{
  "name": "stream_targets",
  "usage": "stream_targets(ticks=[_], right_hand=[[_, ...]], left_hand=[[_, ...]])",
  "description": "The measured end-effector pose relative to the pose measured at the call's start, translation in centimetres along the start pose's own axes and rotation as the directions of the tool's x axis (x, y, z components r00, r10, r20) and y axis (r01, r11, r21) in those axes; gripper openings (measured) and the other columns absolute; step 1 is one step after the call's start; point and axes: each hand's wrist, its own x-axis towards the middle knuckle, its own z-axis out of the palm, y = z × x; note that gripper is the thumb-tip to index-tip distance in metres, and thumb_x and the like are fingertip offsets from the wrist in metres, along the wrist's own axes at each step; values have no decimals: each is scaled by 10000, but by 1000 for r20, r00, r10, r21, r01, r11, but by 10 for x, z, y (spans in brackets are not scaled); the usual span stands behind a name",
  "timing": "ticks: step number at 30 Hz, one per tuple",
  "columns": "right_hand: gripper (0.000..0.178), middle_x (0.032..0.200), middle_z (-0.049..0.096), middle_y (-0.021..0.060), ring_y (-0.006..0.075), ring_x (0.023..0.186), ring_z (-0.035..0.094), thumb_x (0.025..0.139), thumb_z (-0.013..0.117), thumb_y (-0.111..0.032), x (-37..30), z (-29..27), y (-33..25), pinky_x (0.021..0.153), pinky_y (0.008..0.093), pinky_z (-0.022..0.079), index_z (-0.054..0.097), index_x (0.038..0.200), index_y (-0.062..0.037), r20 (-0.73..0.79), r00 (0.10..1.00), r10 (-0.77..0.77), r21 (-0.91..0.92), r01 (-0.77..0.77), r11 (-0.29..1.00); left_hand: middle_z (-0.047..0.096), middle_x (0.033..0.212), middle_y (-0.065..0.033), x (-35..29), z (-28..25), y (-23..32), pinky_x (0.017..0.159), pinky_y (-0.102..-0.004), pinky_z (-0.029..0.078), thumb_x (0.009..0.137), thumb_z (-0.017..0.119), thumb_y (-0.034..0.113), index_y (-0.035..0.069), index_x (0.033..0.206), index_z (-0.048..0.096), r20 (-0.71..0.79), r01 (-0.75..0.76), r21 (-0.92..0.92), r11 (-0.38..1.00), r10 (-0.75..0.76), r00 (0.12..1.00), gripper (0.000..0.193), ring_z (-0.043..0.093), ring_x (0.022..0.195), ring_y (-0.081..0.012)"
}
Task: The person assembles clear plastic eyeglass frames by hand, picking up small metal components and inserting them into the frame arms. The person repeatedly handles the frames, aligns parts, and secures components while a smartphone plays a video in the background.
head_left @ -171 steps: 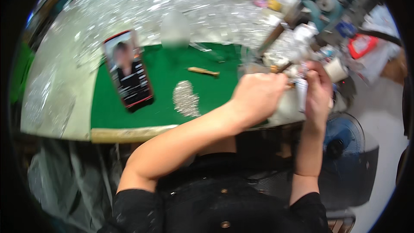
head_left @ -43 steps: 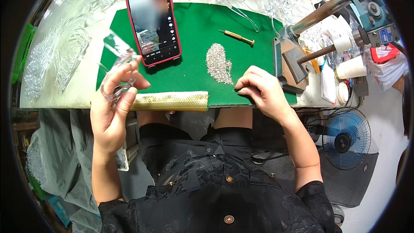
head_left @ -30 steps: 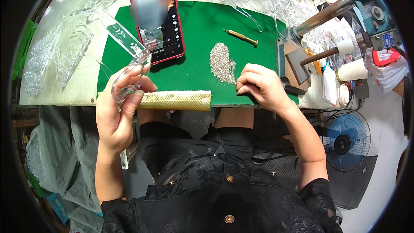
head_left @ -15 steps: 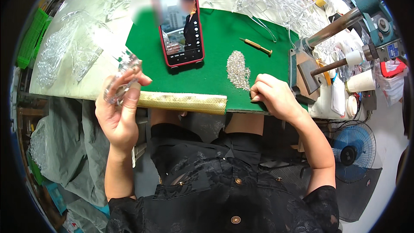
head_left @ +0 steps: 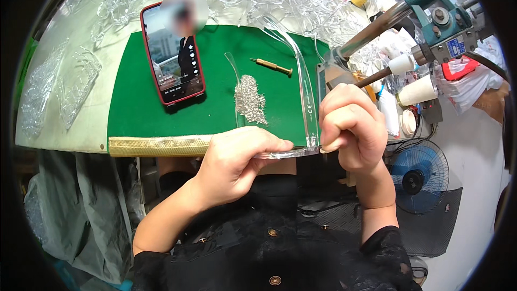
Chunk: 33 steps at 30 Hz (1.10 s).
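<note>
Swung rightward, the clear eyeglass frame (head_left: 309, 110) is being pinched by the left grip (head_left: 231, 161) at the edge of the surface (head_left: 91, 126), the right grip (head_left: 353, 126) pressing together at its hinge (head_left: 315, 144), fastening unclear, brass screwdriver (head_left: 273, 67) lying idle beside piled metal bits (head_left: 251, 101).

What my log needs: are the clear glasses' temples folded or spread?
Spread: the right temple and left temple both extend from the front rim over the green mat; the left hand hides the left hinge.
</note>
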Motion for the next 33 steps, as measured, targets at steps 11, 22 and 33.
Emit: stream_targets(ticks=[11,22,33], right_hand=[[181,766,550,53,168,635,554,681,764,-46,-2,0,-3,541,271,423,615,784,-34,-40,999,33,-96,-36,995],[196,765,567,55,170,642,557,706,782,-155,-6,3,1,546,269,418,639,781,-45,-69,997,46,-46,-49,998],[187,767,571,55,169,661,559,729,775,-176,-10,4,2,556,269,418,659,791,-43,-94,994,61,-30,-64,998]], left_hand=[[707,903,-135,6,2,3,723,-341,546,713,642,-103,-9,951,670,40,-28,18,999,27,999,258,691,828,-287],[706,886,-135,3,1,5,700,-343,547,648,575,-141,-14,932,676,26,-11,9,1000,11,1000,327,690,808,-290],[709,896,-132,3,-1,4,707,-352,551,649,564,-144,-15,942,662,20,-61,33,998,61,998,335,690,806,-287]])
